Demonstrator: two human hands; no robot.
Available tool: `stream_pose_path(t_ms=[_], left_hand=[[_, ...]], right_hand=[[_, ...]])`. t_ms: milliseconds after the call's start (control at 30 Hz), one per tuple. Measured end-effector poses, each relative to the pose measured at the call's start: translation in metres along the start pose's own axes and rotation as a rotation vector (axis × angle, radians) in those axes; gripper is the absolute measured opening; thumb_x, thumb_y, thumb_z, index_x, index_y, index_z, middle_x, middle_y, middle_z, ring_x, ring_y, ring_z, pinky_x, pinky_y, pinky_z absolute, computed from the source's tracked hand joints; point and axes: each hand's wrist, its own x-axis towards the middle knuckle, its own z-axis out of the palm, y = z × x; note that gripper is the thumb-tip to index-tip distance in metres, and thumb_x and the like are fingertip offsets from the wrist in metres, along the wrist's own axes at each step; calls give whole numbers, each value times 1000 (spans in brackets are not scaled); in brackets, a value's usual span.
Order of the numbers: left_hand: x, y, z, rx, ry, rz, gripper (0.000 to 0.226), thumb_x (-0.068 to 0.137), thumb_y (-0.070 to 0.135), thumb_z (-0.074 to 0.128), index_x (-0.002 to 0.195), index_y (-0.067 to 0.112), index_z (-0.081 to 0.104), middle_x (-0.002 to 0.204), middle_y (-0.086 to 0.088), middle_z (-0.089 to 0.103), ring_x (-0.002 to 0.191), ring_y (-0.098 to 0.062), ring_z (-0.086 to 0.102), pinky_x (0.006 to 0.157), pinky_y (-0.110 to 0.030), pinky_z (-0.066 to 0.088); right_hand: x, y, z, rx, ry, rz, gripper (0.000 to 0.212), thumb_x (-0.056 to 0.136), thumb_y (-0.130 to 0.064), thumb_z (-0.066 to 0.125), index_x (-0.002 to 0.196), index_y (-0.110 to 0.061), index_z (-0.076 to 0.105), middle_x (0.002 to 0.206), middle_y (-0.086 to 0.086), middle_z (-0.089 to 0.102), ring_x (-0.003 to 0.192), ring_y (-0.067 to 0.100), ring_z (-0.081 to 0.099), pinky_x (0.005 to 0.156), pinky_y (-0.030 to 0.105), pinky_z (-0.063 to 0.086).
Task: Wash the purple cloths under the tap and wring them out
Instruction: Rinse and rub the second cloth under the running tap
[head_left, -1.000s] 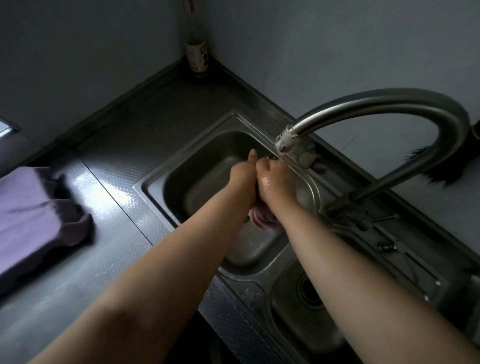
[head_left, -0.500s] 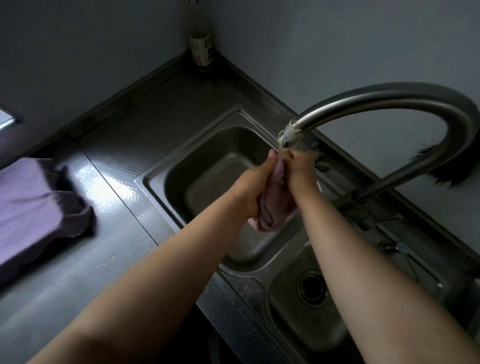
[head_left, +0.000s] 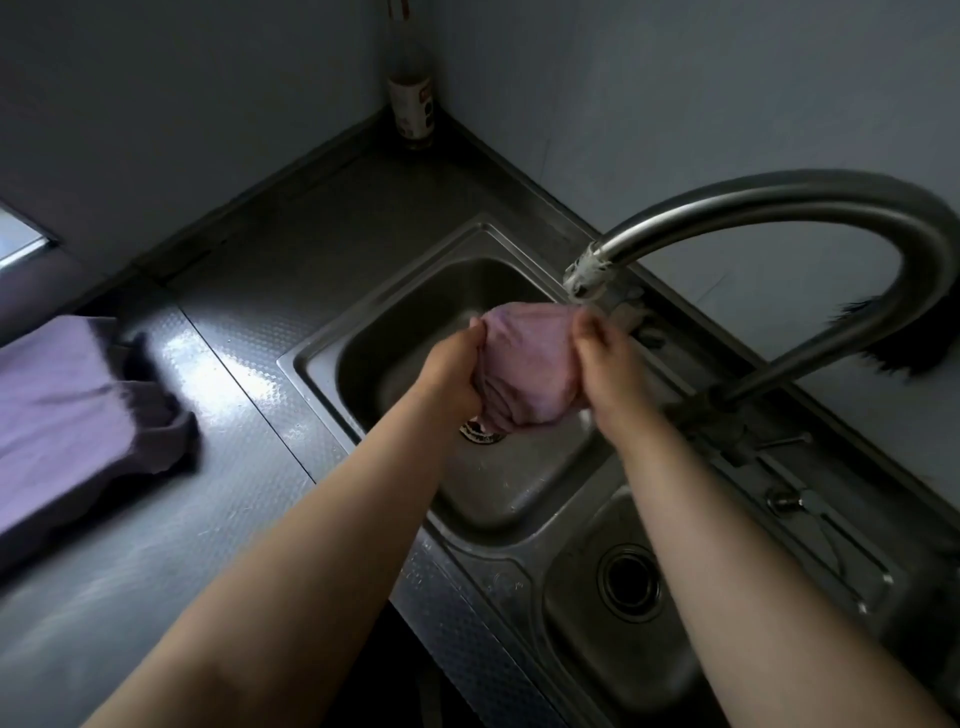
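Observation:
A wet purple cloth (head_left: 524, 364) is stretched between both hands over the left sink basin (head_left: 395, 332), just below the spout of the curved steel tap (head_left: 779, 202). My left hand (head_left: 452, 369) grips its left edge and my right hand (head_left: 605, 364) grips its right edge. The cloth's lower end hangs bunched above the basin drain (head_left: 480, 434). Another purple cloth (head_left: 67, 410) lies spread on the steel counter at the far left. Whether water is running is unclear.
A second, smaller basin with its drain (head_left: 628, 582) sits at the lower right. The tap lever (head_left: 779, 444) is by the tap base. A bottle (head_left: 413, 104) stands in the back corner. A dark brush (head_left: 904, 343) is against the right wall.
My hands were pressed together around the bunched cloth; they have moved apart and spread the cloth wide under the spout.

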Motion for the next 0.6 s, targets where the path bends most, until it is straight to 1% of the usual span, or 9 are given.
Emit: stream_pose_path(t_ms=[33, 100, 133, 200, 300, 400, 467, 534, 600], left_hand=[[1, -4, 6, 1, 36, 3, 38, 100, 35, 42, 113, 7, 64, 111, -13, 69, 103, -27, 64, 101, -38, 44], [2, -11, 18, 4, 82, 25, 35, 100, 31, 42, 95, 3, 62, 90, -16, 67, 85, -26, 63, 91, -36, 50], [1, -13, 26, 26, 99, 45, 34, 100, 30, 44, 87, 3, 60, 78, -14, 63, 77, -25, 61, 85, -35, 51], [0, -25, 39, 42, 42, 60, 33, 96, 32, 51, 88, 3, 63, 74, -12, 64, 78, -26, 64, 85, -37, 53], [-8, -32, 51, 114, -30, 65, 26, 94, 31, 52, 84, 11, 64, 78, -9, 65, 81, -25, 66, 81, -38, 55], [0, -17, 38, 123, 46, 124, 25, 93, 37, 53, 81, 16, 60, 77, -3, 63, 71, -18, 63, 71, -34, 54], [1, -14, 33, -9, 64, 83, 32, 88, 42, 60, 87, 11, 66, 79, -8, 69, 79, -24, 68, 81, -38, 55], [-3, -26, 42, -51, 23, 77, 35, 84, 39, 65, 97, 7, 71, 91, -13, 72, 93, -28, 69, 90, -41, 54], [-9, -38, 52, -7, -17, 84, 39, 78, 40, 67, 101, 10, 74, 100, -13, 74, 104, -30, 67, 98, -45, 50]], right_hand=[[-8, -3, 14, -166, 46, -76, 34, 94, -52, 43, 94, -23, 62, 87, -3, 67, 83, 12, 64, 75, 29, 52], [-20, -9, 39, -387, 15, -172, 36, 96, -50, 40, 88, -24, 64, 75, -6, 63, 72, 8, 60, 60, 22, 44], [-18, -12, 45, -478, 32, -188, 41, 96, -52, 39, 88, -22, 66, 73, -5, 63, 70, 10, 60, 58, 23, 42], [4, -14, 41, -599, 160, -166, 47, 95, -51, 39, 86, -14, 68, 74, 1, 63, 71, 19, 59, 63, 27, 44], [27, -18, 27, -447, 308, -75, 40, 94, -36, 46, 78, -6, 67, 77, 17, 67, 77, 33, 64, 72, 43, 52], [1, -15, 43, -442, 171, -141, 34, 95, -29, 44, 75, -13, 66, 70, 8, 63, 69, 25, 60, 63, 35, 47], [-7, -17, 49, -457, 118, -119, 37, 94, -33, 43, 80, -9, 68, 76, 14, 67, 74, 28, 63, 67, 37, 51], [12, -23, 40, -414, 191, -50, 38, 88, -35, 43, 80, -6, 67, 81, 19, 67, 80, 32, 64, 72, 40, 52], [25, -29, 29, -380, 240, 0, 32, 88, -31, 45, 73, -10, 62, 75, 17, 63, 80, 32, 64, 68, 36, 48]])
